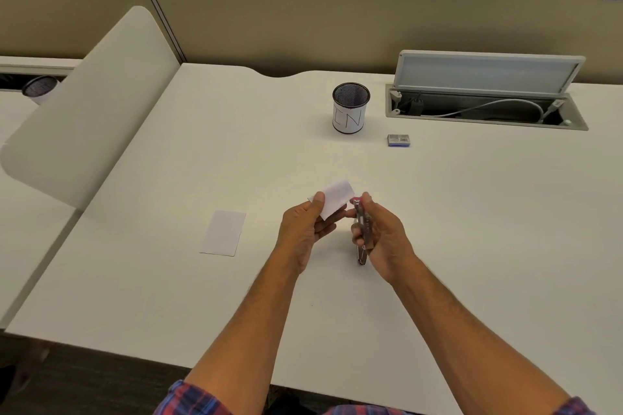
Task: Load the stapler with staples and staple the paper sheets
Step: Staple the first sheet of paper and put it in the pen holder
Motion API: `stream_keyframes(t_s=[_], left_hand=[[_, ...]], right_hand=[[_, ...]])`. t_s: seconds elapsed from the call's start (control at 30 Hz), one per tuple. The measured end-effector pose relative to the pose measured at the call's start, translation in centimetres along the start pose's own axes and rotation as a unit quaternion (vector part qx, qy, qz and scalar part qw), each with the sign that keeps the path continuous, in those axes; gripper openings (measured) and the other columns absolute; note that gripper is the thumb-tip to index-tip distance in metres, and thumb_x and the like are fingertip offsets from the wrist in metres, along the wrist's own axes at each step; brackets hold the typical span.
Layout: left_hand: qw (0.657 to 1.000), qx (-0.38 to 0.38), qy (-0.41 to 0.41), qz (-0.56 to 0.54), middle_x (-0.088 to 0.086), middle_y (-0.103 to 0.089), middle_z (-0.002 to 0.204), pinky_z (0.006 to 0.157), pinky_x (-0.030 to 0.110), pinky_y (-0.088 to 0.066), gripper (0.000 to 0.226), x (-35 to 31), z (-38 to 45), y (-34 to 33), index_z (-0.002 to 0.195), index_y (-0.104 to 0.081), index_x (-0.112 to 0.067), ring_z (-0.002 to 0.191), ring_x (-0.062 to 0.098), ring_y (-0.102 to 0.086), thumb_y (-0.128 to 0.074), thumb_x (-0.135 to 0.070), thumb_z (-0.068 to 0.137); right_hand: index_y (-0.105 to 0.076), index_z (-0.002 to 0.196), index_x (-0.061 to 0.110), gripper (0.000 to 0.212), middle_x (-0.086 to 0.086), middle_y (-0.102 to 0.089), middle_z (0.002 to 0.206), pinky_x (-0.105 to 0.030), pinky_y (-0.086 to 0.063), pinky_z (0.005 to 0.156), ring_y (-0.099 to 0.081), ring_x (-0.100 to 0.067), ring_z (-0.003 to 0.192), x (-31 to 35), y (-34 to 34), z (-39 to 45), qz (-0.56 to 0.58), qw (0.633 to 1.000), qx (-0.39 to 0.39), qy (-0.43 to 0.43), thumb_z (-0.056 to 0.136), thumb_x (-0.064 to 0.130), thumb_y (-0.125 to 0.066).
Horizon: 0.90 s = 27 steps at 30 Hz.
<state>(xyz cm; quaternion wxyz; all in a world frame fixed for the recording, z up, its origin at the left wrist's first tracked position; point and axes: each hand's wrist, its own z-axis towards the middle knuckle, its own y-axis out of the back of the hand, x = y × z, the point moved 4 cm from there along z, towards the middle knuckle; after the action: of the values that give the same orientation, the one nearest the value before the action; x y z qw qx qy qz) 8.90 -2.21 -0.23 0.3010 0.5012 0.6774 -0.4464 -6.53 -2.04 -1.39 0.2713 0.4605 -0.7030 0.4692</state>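
Observation:
My left hand [308, 226] pinches a small stack of white paper sheets [337, 196] by its near left corner, above the middle of the desk. My right hand [381, 234] grips a slim metal stapler [363, 229], held nearly on end with its head up. The stapler's head meets the right edge of the held sheets. Another small white sheet [224, 232] lies flat on the desk to the left. A small blue staple box [398, 140] rests farther back on the right.
A black mesh pen cup [350, 108] labelled "IN" stands at the back centre. Behind the staple box is an open cable tray [485, 108] with its lid raised. A padded divider [91, 104] borders the white desk [488, 229] on the left.

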Motion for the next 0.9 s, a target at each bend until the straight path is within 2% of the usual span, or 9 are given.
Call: stream_keyframes(t_s=[0.17, 0.27, 0.37, 0.53, 0.73, 0.9], left_hand=[[1.000, 0.010, -0.003, 0.006, 0.008, -0.078, 0.112, 0.095, 0.037, -0.055, 0.026, 0.15, 0.00, 0.09, 0.114, -0.068, -0.022, 0.107, 0.024, -0.074, -0.052, -0.040, 0.104], [1.000, 0.008, -0.007, 0.022, 0.005, -0.079, 0.110, 0.096, 0.039, -0.055, 0.026, 0.13, -0.05, -0.02, 0.112, -0.070, -0.023, 0.105, 0.024, -0.075, -0.053, -0.041, 0.103], [0.999, -0.004, -0.010, 0.043, 0.004, -0.080, 0.103, 0.094, 0.040, -0.056, 0.023, 0.07, -0.11, -0.16, 0.107, -0.071, -0.025, 0.100, 0.025, -0.076, -0.055, -0.041, 0.102], [0.995, -0.009, -0.020, 0.100, 0.011, -0.080, 0.096, 0.088, 0.037, -0.057, 0.033, -0.03, -0.28, -0.30, 0.110, -0.074, -0.015, 0.095, 0.024, -0.077, -0.057, -0.042, 0.101], [0.989, -0.001, -0.046, 0.137, 0.009, -0.080, 0.089, 0.084, 0.034, -0.057, 0.022, -0.60, -0.45, -0.34, 0.101, -0.078, -0.014, 0.089, 0.021, -0.078, -0.064, -0.031, 0.099], [0.984, 0.015, -0.063, 0.164, 0.005, -0.081, 0.089, 0.083, 0.031, -0.056, 0.019, -0.81, -0.38, -0.40, 0.107, -0.077, -0.015, 0.086, 0.021, -0.078, -0.072, -0.029, 0.094]], right_hand=[[-0.066, 0.088, 0.020, 0.021, 0.001, -0.045, 0.069, -0.026, -0.029, 0.046, -0.033, -0.013, 0.050, -0.59, 0.70, -0.02, -0.021, 1.000, -0.013, 0.008, 0.087, 0.034, -0.081], [-0.069, 0.081, 0.023, 0.019, 0.003, -0.038, 0.061, -0.024, -0.029, 0.044, -0.028, -0.013, 0.048, -0.72, 0.69, 0.04, -0.040, 0.999, -0.014, 0.021, 0.083, 0.034, -0.084], [-0.070, 0.078, 0.022, 0.018, 0.002, -0.035, 0.058, -0.024, -0.029, 0.042, -0.028, -0.013, 0.046, -0.77, 0.54, 0.09, -0.057, 0.998, -0.014, 0.031, 0.085, 0.031, -0.083], [-0.064, 0.081, 0.014, 0.022, 0.002, -0.034, 0.053, -0.023, -0.029, 0.042, -0.027, -0.013, 0.044, -0.85, 0.71, 0.19, -0.066, 0.996, -0.035, 0.041, 0.087, 0.026, -0.082], [-0.066, 0.085, 0.010, 0.022, 0.002, -0.036, 0.052, -0.023, -0.028, 0.041, -0.028, -0.013, 0.042, -0.84, 0.73, 0.33, -0.064, 0.996, -0.040, 0.050, 0.084, 0.024, -0.083], [-0.061, 0.069, 0.017, 0.027, 0.001, -0.035, 0.052, -0.024, -0.027, 0.043, -0.027, -0.015, 0.043, -0.71, 0.45, 0.48, -0.064, 0.996, -0.048, 0.047, 0.081, 0.027, -0.083]])
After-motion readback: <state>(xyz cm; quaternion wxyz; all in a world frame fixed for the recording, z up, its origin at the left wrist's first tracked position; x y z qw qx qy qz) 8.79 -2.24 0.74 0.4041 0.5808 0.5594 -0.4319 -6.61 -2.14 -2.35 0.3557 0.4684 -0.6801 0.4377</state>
